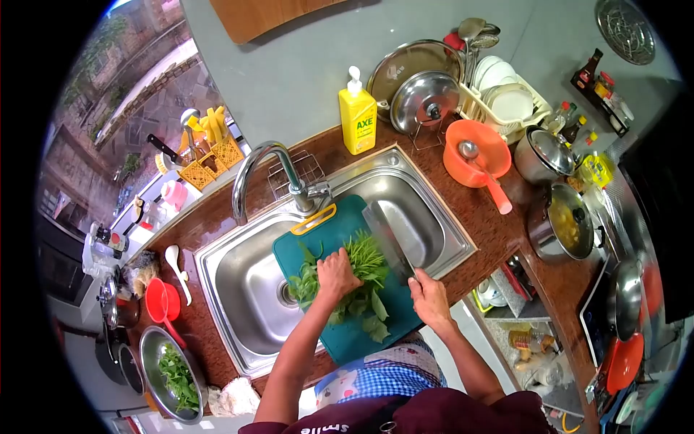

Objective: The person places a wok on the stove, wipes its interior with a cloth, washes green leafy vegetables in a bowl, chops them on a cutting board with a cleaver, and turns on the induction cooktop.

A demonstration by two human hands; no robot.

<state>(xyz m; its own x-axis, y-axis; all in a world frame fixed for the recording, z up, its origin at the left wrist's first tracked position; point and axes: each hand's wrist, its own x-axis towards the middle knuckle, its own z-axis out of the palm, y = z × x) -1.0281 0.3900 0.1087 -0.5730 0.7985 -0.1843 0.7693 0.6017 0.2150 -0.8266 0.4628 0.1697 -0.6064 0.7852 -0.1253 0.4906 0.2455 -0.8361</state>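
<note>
A bunch of leafy greens (365, 262) lies on a green cutting board (340, 215), which rests across the double sink. My left hand (337, 277) presses down on the bunch with its fingers curled round the stems. In my right hand (429, 296) is the handle of a cleaver (387, 239). Its broad blade stands just right of the cut stem ends, over the board's right edge; I cannot tell whether it touches them. Leaves spread below and left of my left hand.
A steel bowl (149, 362) with greens stands at the lower left, near a red dipper (163, 298). The faucet (289, 177) arches over the sink (238, 289). An orange dipper (463, 137) and pots (564, 217) are at the right. A yellow soap bottle (358, 119) stands behind.
</note>
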